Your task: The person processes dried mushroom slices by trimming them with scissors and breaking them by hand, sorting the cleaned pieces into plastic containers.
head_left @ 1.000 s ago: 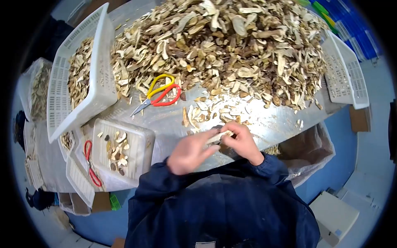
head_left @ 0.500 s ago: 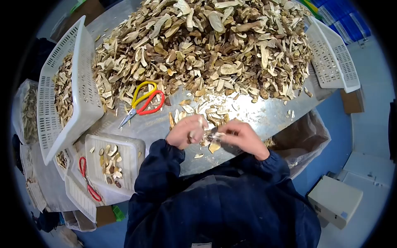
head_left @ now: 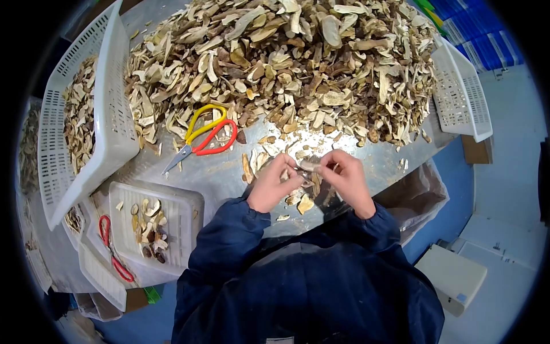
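Note:
Close together over the near part of the metal table, my two hands face each other. My right hand [head_left: 347, 179] pinches a pale dried slice [head_left: 310, 166] between thumb and fingers. Its left end reaches towards my left hand [head_left: 276, 184], whose fingers are closed on something I cannot make out. Loose slices [head_left: 305, 203] lie below and between the hands. Beyond them rises a big heap of dried slices [head_left: 286, 74]. Scissors with one yellow and one red handle [head_left: 207, 131] rest left of the heap's near edge.
A white basket of slices [head_left: 101, 132] stands at the left, with a shallow tray [head_left: 186, 223] and red-handled scissors [head_left: 109, 243] nearer. Another white basket [head_left: 463, 94] is at the right. A lined box [head_left: 421, 200] sits below the table's right edge.
My hands have come closer together than half a second ago, and a pale slice now shows in my right hand's pinch. The view has shifted slightly.

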A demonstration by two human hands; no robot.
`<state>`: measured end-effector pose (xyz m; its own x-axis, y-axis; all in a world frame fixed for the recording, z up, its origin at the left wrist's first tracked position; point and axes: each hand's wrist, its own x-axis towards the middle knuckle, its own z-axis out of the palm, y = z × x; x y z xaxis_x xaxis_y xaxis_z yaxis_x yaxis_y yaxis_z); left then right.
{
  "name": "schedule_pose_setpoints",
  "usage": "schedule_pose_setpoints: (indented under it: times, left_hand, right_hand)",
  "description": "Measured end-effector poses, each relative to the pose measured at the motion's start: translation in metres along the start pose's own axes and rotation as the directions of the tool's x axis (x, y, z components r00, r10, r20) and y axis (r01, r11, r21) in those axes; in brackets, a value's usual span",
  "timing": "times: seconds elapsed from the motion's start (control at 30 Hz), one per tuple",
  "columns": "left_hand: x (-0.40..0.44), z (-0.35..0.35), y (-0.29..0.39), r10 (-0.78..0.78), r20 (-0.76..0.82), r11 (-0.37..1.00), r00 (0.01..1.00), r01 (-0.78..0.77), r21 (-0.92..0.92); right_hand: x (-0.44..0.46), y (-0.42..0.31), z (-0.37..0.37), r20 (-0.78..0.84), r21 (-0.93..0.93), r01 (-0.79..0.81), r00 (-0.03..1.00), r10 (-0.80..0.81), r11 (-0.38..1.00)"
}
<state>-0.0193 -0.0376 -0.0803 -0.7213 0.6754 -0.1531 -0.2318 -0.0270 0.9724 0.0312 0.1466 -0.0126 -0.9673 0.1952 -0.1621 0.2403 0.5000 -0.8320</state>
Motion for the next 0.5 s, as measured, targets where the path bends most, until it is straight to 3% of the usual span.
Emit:
schedule_pose_setpoints:
  times: [0.03, 0.13, 0.23, 0.37, 0.47, 0.5]
  left_hand:
    - [-0.002, 0.0, 0.001, 0.083, -0.005, 0.984, 0.997, -0.081, 0.156]
    - [-0.006, 0.003, 0.013, 0.008, 0.008, 0.998, 1.0, -0.009, 0.057]
    - [-0.007, 0.001, 0.007, 0.029, -0.008, 1.0, 1.0, -0.029, -0.006]
    - [-0.01, 0.003, 0.004, -0.019, 0.023, 0.974, 1.0, 0.024, -0.224]
    - [-0.01, 0.003, 0.004, 0.032, 0.072, 0.972, 0.997, -0.014, -0.234]
    - [-0.01, 0.004, 0.004, 0.001, 0.069, 0.95, 0.998, 0.02, -0.312]
  right_hand:
    - [-0.003, -0.004, 0.001, 0.098, 0.079, -0.032, 0.995, 0.025, 0.996]
    - [-0.004, -0.008, 0.011, 0.195, 0.181, -0.06, 0.981, 0.023, 0.982]
    - [-0.003, -0.005, 0.019, 0.205, 0.27, -0.052, 0.979, -0.005, 0.961]
    - [-0.005, -0.008, 0.029, 0.142, 0.097, 0.204, 0.966, -0.216, 0.974]
    - [-0.004, 0.0, 0.027, 0.188, 0.207, 0.18, 0.957, -0.219, 0.962]
    - [-0.005, 0.001, 0.027, 0.237, 0.319, 0.1, 0.954, -0.181, 0.943]
